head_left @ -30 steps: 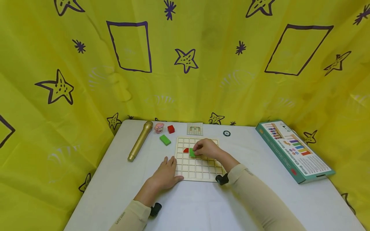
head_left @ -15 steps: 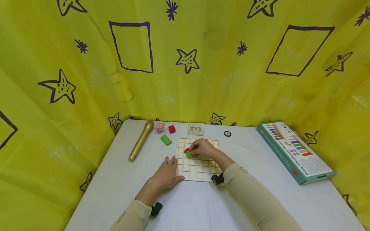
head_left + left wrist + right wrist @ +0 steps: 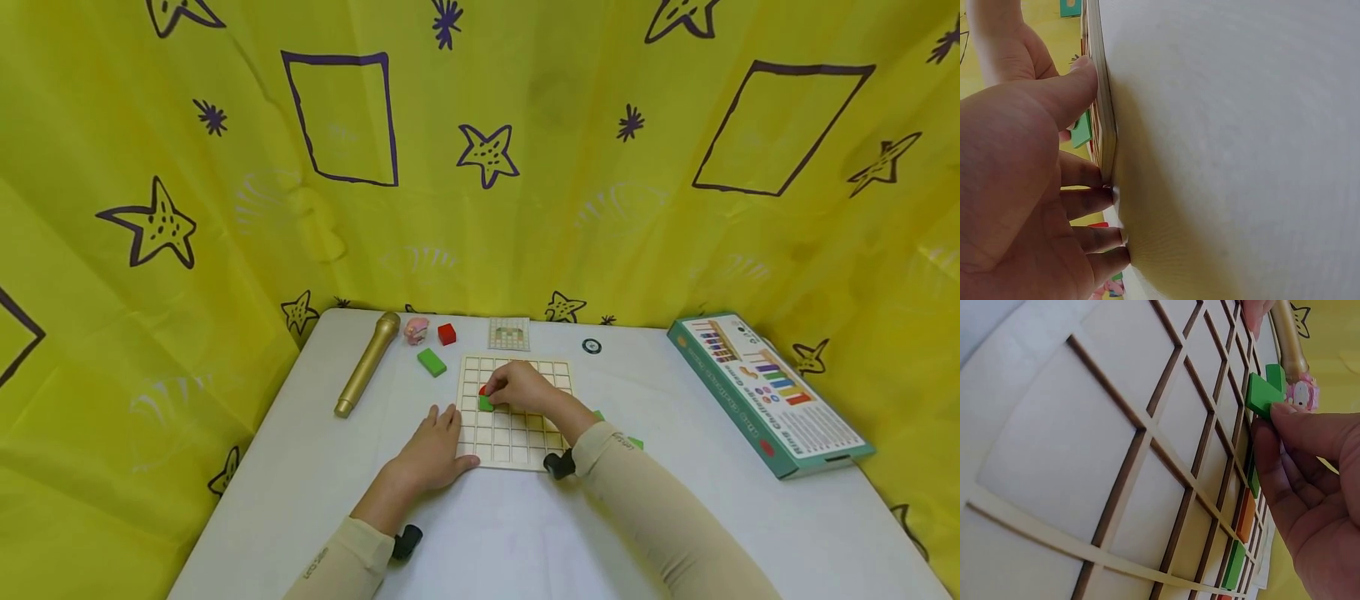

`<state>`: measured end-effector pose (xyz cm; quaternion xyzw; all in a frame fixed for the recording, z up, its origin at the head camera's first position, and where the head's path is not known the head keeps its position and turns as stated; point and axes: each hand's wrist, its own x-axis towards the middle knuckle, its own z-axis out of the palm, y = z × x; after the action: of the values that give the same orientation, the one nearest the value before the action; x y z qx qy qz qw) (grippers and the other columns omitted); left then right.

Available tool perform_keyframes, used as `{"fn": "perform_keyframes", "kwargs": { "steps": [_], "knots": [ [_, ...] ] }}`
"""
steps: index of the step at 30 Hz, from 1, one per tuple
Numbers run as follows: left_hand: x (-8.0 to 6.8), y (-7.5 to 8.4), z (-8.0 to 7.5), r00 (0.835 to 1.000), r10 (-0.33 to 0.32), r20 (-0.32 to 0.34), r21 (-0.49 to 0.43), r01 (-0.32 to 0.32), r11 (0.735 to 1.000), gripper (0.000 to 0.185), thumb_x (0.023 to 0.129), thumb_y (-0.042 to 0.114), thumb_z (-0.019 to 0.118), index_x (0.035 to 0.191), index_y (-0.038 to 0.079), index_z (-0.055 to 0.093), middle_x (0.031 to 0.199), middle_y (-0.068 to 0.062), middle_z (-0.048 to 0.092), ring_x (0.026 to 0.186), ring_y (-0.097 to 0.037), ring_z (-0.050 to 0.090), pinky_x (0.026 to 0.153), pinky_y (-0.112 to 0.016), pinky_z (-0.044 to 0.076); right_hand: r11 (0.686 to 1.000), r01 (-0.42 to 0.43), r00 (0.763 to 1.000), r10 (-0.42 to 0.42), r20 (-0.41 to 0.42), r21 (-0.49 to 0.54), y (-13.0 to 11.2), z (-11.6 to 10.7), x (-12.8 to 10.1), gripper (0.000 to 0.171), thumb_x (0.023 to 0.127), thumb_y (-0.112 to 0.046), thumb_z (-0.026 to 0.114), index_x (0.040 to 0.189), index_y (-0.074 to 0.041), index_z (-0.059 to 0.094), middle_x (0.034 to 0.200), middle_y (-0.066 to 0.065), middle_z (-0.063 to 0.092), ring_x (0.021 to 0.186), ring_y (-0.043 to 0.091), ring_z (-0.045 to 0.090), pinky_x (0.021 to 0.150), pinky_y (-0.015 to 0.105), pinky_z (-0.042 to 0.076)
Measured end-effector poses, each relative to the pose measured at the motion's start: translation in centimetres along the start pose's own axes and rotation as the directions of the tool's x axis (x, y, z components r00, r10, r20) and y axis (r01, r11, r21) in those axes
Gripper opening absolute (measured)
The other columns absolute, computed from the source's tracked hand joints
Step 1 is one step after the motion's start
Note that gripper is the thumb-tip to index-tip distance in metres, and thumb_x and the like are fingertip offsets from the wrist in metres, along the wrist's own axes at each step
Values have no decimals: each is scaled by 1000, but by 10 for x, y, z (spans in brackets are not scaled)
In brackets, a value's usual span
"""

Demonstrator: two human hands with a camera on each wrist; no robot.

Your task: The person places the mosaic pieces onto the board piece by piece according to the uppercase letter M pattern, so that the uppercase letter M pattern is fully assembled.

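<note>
My right hand [image 3: 521, 387] is over the upper left part of a wooden grid board [image 3: 510, 454], pinching a small green block [image 3: 486, 403] between thumb and fingertips. In the right wrist view that green block [image 3: 1263, 395] is tilted close over the grid. A red piece [image 3: 483, 389] shows just beyond it, partly hidden by the fingers. My left hand [image 3: 431, 450] rests flat at the board's left side, fingers straight. In the left wrist view its thumb [image 3: 1082, 81] lies on the board's edge [image 3: 1105, 106].
More pieces lie in the grid, including an orange piece [image 3: 1245, 515]. Left and behind are a green block [image 3: 431, 362], a red block [image 3: 447, 334], a pink figurine [image 3: 416, 331] and a gold microphone [image 3: 366, 367]. A pattern card [image 3: 508, 333], a round disc [image 3: 592, 346] and a game box [image 3: 772, 392] also lie there.
My right hand has moved slightly left with the green block, from right of the red piece to just in front of it. Green pieces now show beside my right forearm. The left hand stays put.
</note>
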<state>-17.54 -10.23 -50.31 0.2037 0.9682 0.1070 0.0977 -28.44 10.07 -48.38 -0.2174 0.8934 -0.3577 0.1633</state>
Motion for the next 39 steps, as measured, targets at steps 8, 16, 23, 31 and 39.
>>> {"fn": "perform_keyframes", "kwargs": {
  "steps": [8,16,23,31,39],
  "knots": [
    [1,-1,0,1000,5,-5,2,-5,1000,87,97,53,60,150,-11,35,157,-26,33,144,-51,26,118,-50,28,997,4,999,-7,-31,-81,-4,3,1,4,91,-10,76,89,-7,75,87,-5,71,79,12,58,72,27,50],
    [2,-1,0,1000,3,-8,0,-3,1000,87,97,53,59,151,-11,34,158,-25,32,145,-50,25,118,-50,27,993,-15,1000,13,-23,-113,-7,6,2,4,91,-7,74,92,-7,78,91,-2,73,79,10,61,73,27,53],
    [2,0,-1,1000,-9,-1,-13,9,1000,87,96,53,61,151,-10,35,158,-25,32,145,-50,25,117,-51,28,988,-60,998,56,-35,-140,-11,10,2,5,91,-7,74,89,-10,78,95,-2,73,85,13,62,79,31,54],
    [0,1,-4,1000,-13,-3,-12,13,1000,87,96,53,61,151,-9,35,158,-24,33,145,-49,26,117,-50,29,985,-19,998,8,-64,-173,-8,12,-2,6,93,-9,73,90,-13,77,96,-2,72,94,15,64,87,35,54],
    [-3,3,-2,1000,-17,-5,-29,17,999,87,96,53,61,150,-10,36,157,-25,34,144,-50,26,117,-51,30,995,-32,996,25,-82,-92,-8,9,-16,7,95,-14,71,97,-12,78,99,-2,72,89,13,61,85,36,53]
  ]
}}
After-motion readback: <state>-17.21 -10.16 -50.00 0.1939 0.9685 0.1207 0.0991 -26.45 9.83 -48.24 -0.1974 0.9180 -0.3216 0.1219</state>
